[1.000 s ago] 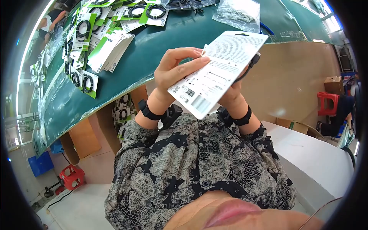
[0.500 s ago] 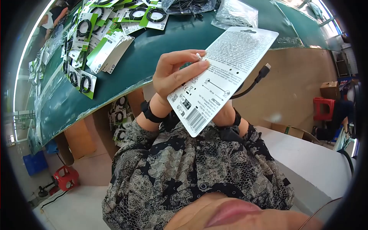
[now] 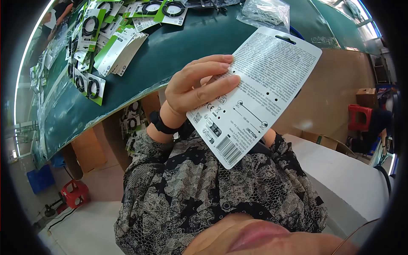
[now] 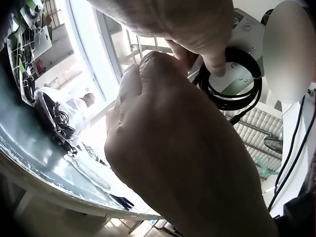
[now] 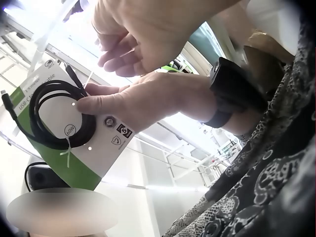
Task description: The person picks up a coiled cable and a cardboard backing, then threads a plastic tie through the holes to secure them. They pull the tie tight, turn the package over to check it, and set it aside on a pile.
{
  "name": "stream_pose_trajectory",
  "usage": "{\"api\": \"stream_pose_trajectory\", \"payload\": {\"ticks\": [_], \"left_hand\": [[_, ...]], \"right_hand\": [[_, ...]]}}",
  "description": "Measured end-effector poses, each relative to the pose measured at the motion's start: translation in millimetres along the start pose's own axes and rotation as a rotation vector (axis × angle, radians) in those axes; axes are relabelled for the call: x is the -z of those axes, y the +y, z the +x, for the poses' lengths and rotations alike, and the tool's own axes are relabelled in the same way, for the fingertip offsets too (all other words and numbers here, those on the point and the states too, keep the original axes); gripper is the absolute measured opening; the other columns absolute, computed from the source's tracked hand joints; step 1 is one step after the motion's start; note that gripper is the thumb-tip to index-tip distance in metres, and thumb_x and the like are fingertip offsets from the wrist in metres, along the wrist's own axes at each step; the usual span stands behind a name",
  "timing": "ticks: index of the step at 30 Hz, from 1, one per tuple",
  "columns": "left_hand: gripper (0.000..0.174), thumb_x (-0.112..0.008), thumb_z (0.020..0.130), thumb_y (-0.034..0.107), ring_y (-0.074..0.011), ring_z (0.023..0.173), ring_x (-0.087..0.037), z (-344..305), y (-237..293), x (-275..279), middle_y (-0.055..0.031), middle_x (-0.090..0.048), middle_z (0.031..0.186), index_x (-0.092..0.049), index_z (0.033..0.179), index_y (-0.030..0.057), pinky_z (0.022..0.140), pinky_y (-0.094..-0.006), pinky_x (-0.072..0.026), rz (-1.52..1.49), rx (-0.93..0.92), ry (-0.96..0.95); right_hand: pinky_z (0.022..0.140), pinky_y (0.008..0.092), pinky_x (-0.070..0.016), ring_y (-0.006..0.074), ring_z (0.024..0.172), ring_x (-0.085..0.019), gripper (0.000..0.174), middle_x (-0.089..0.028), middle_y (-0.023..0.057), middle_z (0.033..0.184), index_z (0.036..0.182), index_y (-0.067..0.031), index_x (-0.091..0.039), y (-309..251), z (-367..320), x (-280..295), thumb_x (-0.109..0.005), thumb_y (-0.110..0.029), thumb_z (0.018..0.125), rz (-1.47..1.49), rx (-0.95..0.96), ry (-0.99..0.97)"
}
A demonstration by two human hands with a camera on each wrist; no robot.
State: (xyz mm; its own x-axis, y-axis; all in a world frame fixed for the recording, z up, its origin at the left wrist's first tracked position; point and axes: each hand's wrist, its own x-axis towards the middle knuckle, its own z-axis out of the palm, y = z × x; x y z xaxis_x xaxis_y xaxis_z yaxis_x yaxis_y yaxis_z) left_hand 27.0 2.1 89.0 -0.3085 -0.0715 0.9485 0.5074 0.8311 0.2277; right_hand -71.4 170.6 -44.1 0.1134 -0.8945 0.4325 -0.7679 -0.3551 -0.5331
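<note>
A white printed card [image 3: 259,93] is held up with its back towards the head. Its front carries a coiled black USB-C cable [image 5: 89,126], with a white tie [image 5: 68,153] knotted at its lower side. My left hand [image 3: 193,91] grips the card, fingertips on the back and thumb over the coil in front. A second white strand [image 5: 89,78] sticks out near that thumb. My right hand [image 5: 143,34] is beside the strand with fingers curled, on the card's front side. The card hides it in the head view; I cannot tell whether it pinches the strand.
On the green table [image 3: 165,46] lie a heap of carded cables [image 3: 91,25], a stack of white-and-green cards [image 3: 121,51] and a plastic bag of white strands [image 3: 267,15]. One red stool [image 3: 76,193] stands left and another red stool [image 3: 360,117] right.
The card has come nearer and turned its back more fully to the head. My left fingers have moved from a white strand to lying across the back; the cable plug has gone behind the card.
</note>
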Motion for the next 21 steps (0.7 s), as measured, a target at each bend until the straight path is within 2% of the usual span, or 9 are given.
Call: {"api": "stream_pose_trajectory", "payload": {"ticks": [2,4,5,13,15,16,21], "left_hand": [[0.032,-0.075,0.068,0.010,-0.0301,0.096,-0.063,3,2,1,-0.0118,-0.058,0.099,-0.067,0.099,0.0021,0.081,-0.0344,-0.0554,0.007,-0.002,-0.015],[0.028,-0.074,0.070,0.005,-0.0355,0.094,-0.064,5,5,3,-0.0154,-0.058,0.098,-0.064,0.095,-0.0018,0.079,-0.0379,-0.0559,0.019,-0.014,-0.048],[0.028,-0.074,0.070,0.005,-0.0355,0.094,-0.064,5,6,4,-0.0154,-0.058,0.098,-0.064,0.095,-0.0018,0.079,-0.0379,-0.0559,0.020,-0.014,-0.047],[0.027,-0.073,0.070,0.007,-0.0336,0.093,-0.065,5,8,5,-0.0168,-0.061,0.099,-0.064,0.094,-0.0024,0.078,-0.0361,-0.0558,0.098,-0.009,-0.068],[0.029,-0.073,0.070,0.012,-0.0295,0.089,-0.066,3,6,3,-0.0128,-0.062,0.099,-0.067,0.097,0.0034,0.075,-0.0330,-0.0576,0.131,-0.013,-0.037],[0.030,-0.073,0.069,0.014,-0.0275,0.088,-0.067,2,6,2,-0.0108,-0.063,0.100,-0.068,0.098,0.0062,0.073,-0.0315,-0.0585,0.146,-0.014,-0.022],[0.029,-0.073,0.070,0.015,-0.0271,0.089,-0.067,0,6,2,-0.0101,-0.064,0.098,-0.068,0.097,0.0056,0.073,-0.0313,-0.0586,0.170,-0.002,-0.008]], "right_hand": [[0.090,0.0385,-0.0422,0.0300,0.105,-0.052,0.028,-0.055,0.0158,0.115,0.115,-0.0029,-0.055,-6,6,11,-0.049,-0.010,0.089,0.392,-0.119,-0.010],[0.090,0.0387,-0.0422,0.0299,0.105,-0.052,0.028,-0.055,0.0157,0.115,0.116,-0.0028,-0.055,-5,5,11,-0.050,-0.010,0.089,0.384,-0.117,-0.021],[0.090,0.0388,-0.0422,0.0298,0.105,-0.052,0.029,-0.055,0.0156,0.115,0.116,-0.0026,-0.055,-5,5,11,-0.051,-0.010,0.088,0.375,-0.115,-0.027],[0.092,0.0400,-0.0422,0.0288,0.108,-0.052,0.032,-0.056,0.0150,0.116,0.117,-0.0013,-0.054,0,-4,-1,-0.056,-0.011,0.086,0.301,-0.107,-0.066],[0.092,0.0402,-0.0422,0.0286,0.108,-0.052,0.032,-0.056,0.0149,0.116,0.117,-0.0011,-0.054,1,-9,-1,-0.057,-0.011,0.086,0.292,-0.105,-0.070],[0.091,0.0399,-0.0428,0.0285,0.107,-0.053,0.032,-0.057,0.0151,0.114,0.116,-0.0008,-0.054,-2,-7,6,-0.058,-0.010,0.085,0.358,-0.131,-0.017],[0.086,0.0383,-0.0462,0.0277,0.100,-0.057,0.031,-0.060,0.0157,0.107,0.112,0.0009,-0.054,-18,9,34,-0.061,-0.005,0.082,0.684,-0.264,0.252]]}}
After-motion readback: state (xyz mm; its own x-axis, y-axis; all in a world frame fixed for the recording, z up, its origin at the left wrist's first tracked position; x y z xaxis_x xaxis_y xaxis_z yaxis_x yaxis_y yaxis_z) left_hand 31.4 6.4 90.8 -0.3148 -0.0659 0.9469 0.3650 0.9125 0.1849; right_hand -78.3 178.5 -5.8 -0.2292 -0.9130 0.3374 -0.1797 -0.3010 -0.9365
